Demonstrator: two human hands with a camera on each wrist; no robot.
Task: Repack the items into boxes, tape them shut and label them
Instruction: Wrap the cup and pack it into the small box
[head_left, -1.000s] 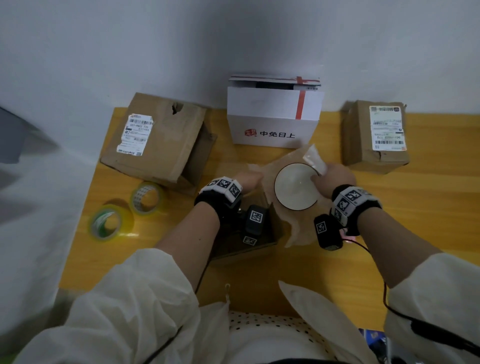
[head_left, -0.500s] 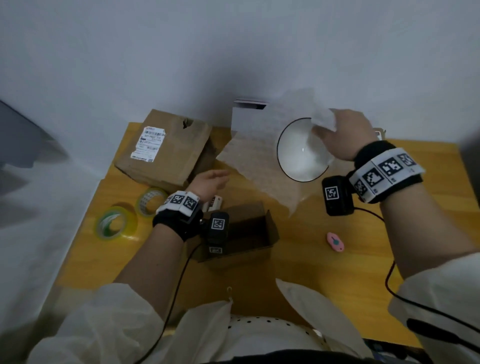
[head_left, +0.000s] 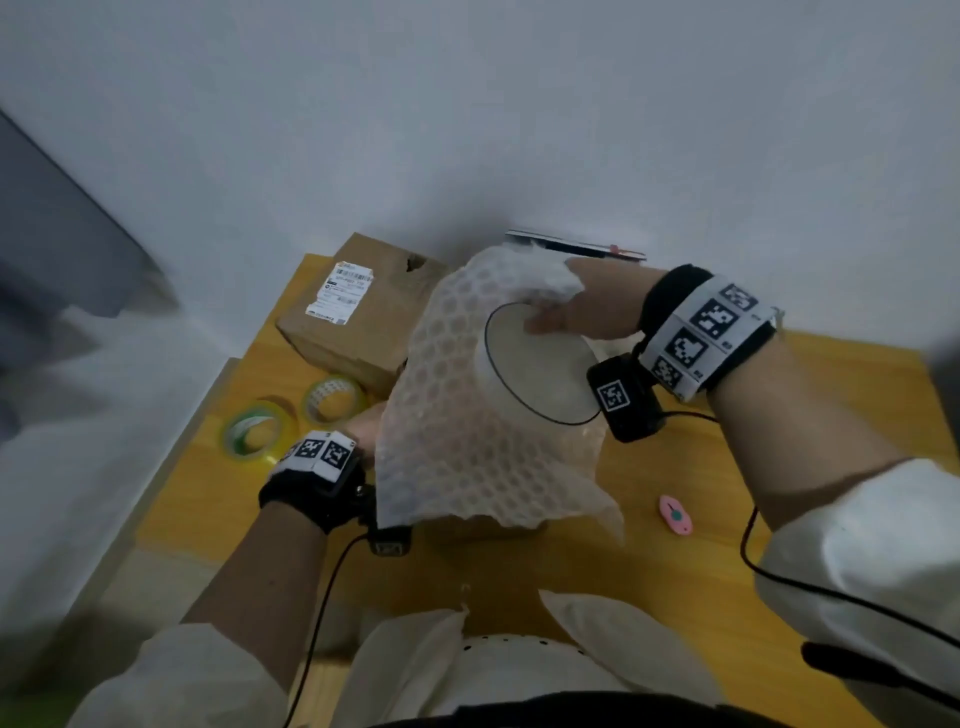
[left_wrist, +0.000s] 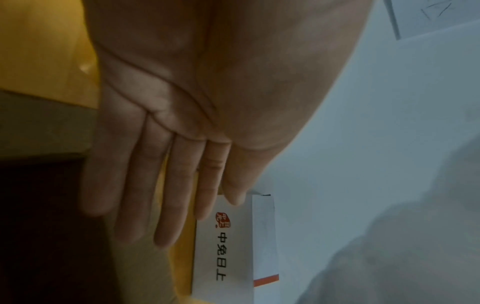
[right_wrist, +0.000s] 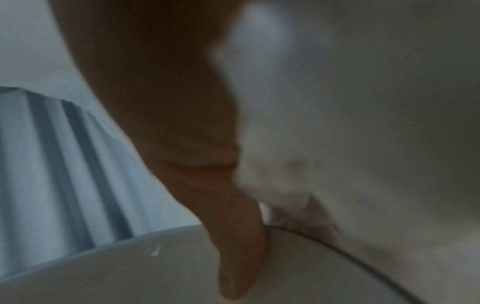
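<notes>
The right hand (head_left: 582, 306) is gripping a round white bowl (head_left: 540, 374) with a thin dark rim, thumb inside, along with its honeycomb paper wrap (head_left: 467, 441), above the yellow wooden bench (head_left: 597, 566). The left hand (left_wrist: 182, 102) is hanging flat, fingers (left_wrist: 168, 205) released, near a white box (left_wrist: 233, 246) reading "中免日上". A brown cardboard box (head_left: 363, 322) is wearing a shipping label, its print unreadable.

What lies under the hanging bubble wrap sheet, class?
Below the bubble wrap, only a strip of brown cardboard box shows on the table. The box's inside is covered. The right hand holds the white bowl against the wrap.
</notes>
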